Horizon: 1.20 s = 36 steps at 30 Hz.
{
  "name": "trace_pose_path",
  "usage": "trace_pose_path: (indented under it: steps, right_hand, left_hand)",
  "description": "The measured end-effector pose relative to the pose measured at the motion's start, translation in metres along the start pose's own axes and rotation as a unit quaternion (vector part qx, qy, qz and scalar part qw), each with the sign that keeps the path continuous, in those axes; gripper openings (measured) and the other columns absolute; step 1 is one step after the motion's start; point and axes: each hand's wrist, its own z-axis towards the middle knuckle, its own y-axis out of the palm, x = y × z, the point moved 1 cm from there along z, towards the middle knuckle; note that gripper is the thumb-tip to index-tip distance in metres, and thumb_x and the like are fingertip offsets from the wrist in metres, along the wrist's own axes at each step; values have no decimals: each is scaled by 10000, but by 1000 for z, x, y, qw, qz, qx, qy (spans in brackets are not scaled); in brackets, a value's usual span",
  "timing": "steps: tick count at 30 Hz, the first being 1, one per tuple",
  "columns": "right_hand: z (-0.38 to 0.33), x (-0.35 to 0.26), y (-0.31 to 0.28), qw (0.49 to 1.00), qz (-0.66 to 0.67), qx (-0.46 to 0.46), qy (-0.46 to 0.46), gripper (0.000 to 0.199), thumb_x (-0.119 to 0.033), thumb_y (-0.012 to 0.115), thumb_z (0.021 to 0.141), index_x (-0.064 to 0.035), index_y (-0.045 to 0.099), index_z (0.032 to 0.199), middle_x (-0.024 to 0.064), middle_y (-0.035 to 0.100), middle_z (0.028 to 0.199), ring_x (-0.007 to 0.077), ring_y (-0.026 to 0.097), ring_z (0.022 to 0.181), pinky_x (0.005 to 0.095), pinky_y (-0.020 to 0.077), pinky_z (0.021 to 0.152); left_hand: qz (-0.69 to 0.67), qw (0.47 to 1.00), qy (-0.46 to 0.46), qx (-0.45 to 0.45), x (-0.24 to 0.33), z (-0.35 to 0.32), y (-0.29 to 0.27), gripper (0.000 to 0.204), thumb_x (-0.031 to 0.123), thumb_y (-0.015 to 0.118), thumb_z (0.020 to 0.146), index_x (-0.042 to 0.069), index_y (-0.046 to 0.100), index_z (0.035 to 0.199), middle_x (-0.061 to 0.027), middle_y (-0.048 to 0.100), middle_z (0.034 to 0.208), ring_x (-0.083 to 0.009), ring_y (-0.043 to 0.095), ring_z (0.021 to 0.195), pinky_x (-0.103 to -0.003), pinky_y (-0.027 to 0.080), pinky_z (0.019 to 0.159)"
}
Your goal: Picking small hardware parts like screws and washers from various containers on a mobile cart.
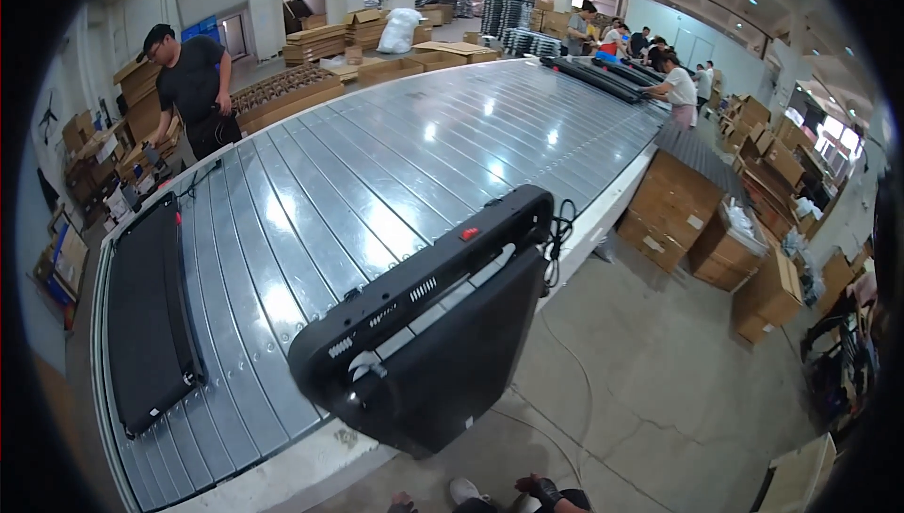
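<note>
A black treadmill base (443,325) stands tilted on its long side at the near edge of the roller conveyor (377,193). It has a red switch, vent slots and a coiled black cord at its right end. Below it, at the lower rim, my left hand (402,501) is mostly cut off by the picture's edge; its visible fingers look loose, with nothing in them. My right hand (540,489), in a dark covering with bare fingertips, hangs open and empty. Both hands are apart from the treadmill. Another black treadmill base (151,315) lies flat at the conveyor's left end.
A person in dark clothes (193,89) stands beyond the conveyor at left. Farther down, several people work around more black treadmill bases (593,78). Cardboard boxes (670,198) stand along the right side. A thin cable (589,381) lies on the concrete floor.
</note>
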Motion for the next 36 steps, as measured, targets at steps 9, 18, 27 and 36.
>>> trace_pose_path:
  steps: [9,18,27,36]
  right_hand:
    - [327,-111,-76,988,-98,-38,-114,397,-447,436,945,-91,610,969,40,633,897,164,565,852,337,432,756]
    - [551,-148,-125,964,-126,-71,-224,306,-388,492,917,-104,579,842,27,592,790,155,528,734,340,418,661]
    - [548,-145,-233,967,-136,-7,-217,274,-328,549,890,-118,547,714,13,552,684,146,490,616,344,405,566]
    - [334,-309,-325,960,-187,54,-201,321,-269,605,863,-131,516,587,0,511,577,137,452,498,347,392,471]
  left_hand:
    - [-143,979,92,117,-40,219,112,421,374,469,945,135,562,1279,-45,592,1234,-247,528,1078,-434,437,885]
    - [-182,957,171,148,-51,350,187,415,368,468,943,140,568,1274,-57,600,1205,-249,533,1047,-433,445,865]
    - [-148,961,111,204,-61,267,247,408,362,468,940,144,573,1269,-69,608,1176,-251,538,1015,-432,454,846]
    - [-312,937,92,128,-59,65,311,403,380,466,931,150,600,1234,-68,628,911,-256,547,818,-416,471,715]
